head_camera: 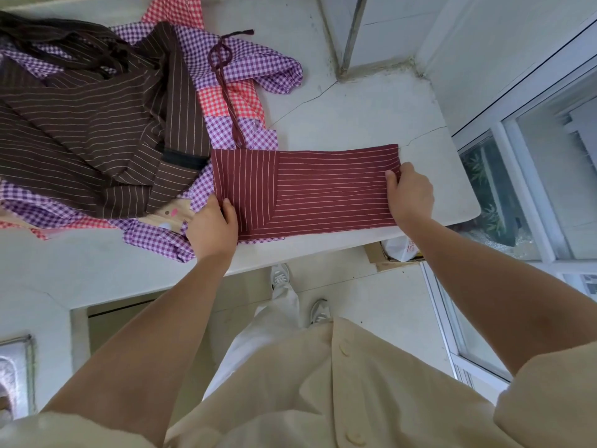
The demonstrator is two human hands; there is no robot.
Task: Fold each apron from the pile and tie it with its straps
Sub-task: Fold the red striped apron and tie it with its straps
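Here, the left hand (211, 227) pinched the lower left edge of the red striped apron (307, 192), thumb on top, and the right hand (408, 192) gripped its right end likewise. The apron lay as a flat folded strip mid-frame on the bench (355, 108). Folding looked partly done; its strap (223, 82) trailed up over the pile (80, 124) at upper left. The next move likely called for bringing one end over the other, then freeing the strap for tying.

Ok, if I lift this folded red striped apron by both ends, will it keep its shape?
Probably not. The red apron is thin cloth lying flat, so its middle would likely sag between the left hand and right hand. Its loose strap would likely dangle.
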